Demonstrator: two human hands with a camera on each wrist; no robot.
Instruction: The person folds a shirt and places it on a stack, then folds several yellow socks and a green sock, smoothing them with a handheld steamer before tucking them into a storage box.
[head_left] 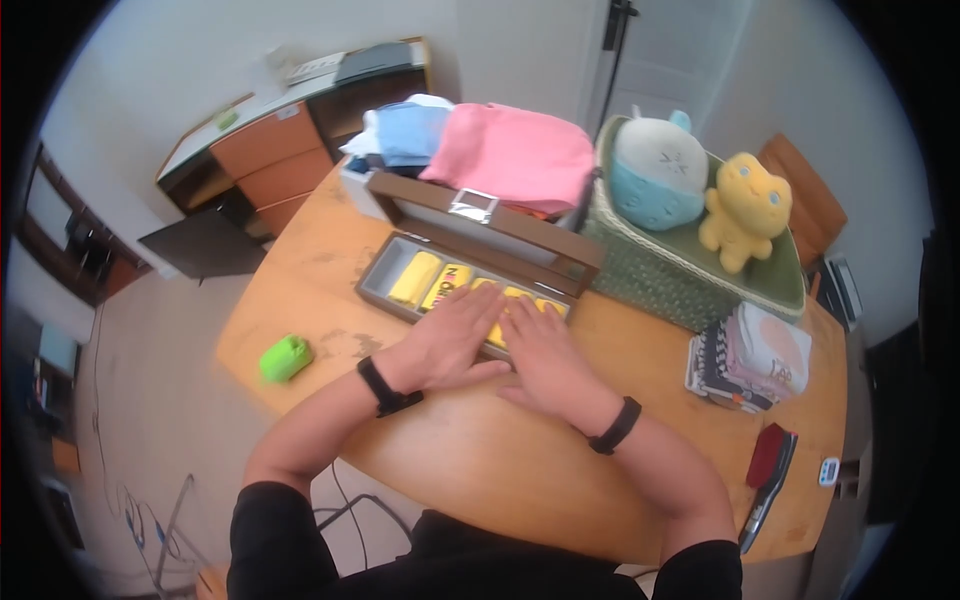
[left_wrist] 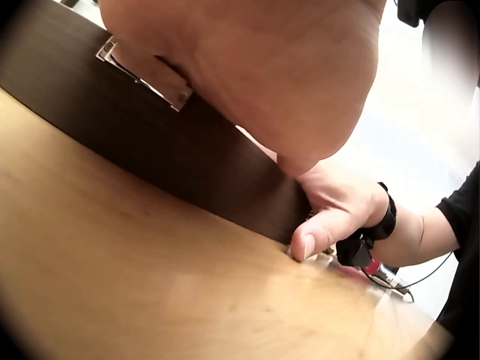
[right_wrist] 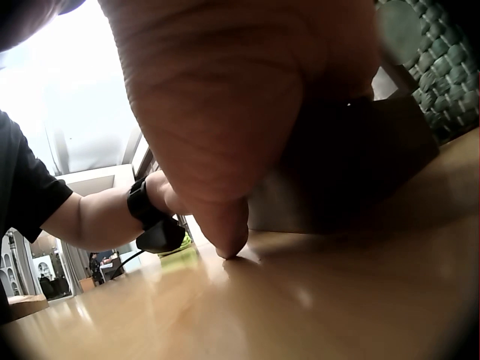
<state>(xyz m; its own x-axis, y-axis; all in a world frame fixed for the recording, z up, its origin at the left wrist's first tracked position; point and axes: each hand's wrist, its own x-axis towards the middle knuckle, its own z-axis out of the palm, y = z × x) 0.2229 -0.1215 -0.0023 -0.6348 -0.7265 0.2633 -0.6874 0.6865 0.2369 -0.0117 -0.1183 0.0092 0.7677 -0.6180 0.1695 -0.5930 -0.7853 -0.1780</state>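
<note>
A long brown box [head_left: 372, 287] sits on the table with its windowed lid [head_left: 420, 205] raised. Inside, yellow rolled cloths [head_left: 414, 277] fill a row of compartments, one bearing dark lettering. My left hand [head_left: 447, 342] lies over the middle of the row, fingers extended onto the rolls. Beside it, my right hand [head_left: 553, 368] rests straight fingers on the rolls nearer the right end. The left wrist view shows the box's dark front wall [left_wrist: 150, 154] and metal catch below my left palm [left_wrist: 262, 82]. In the right wrist view, my right thumb [right_wrist: 229, 232] touches the tabletop.
A bright green bundle [head_left: 287, 358] lies at the table's left. Behind the box are folded pink clothes [head_left: 515, 150] and a green basket [head_left: 650, 275] with two plush toys. Folded clothes [head_left: 765, 350], a red-and-black brush [head_left: 768, 470] and a small white device [head_left: 829, 471] lie right.
</note>
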